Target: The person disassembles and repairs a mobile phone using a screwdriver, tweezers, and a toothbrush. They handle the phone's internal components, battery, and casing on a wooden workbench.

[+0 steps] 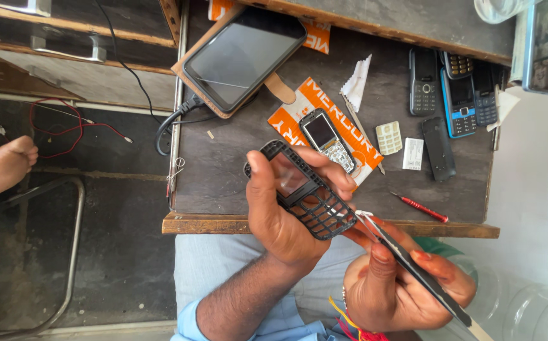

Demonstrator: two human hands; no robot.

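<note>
Black phone front frame (302, 192), keypad grid empty, held tilted above table edge; thin dark tweezers (413, 271) touching its corner.

Your dark wooden table (236, 170), smartphone (243, 55) charging, orange packet (343, 136) under a small phone (326, 139), red screwdriver (420, 207), keypad phones (454, 88) at the far edge.

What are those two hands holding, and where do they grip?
Left hand grips black phone front frame by its sides; right hand pinches tweezers mid-length.
</note>
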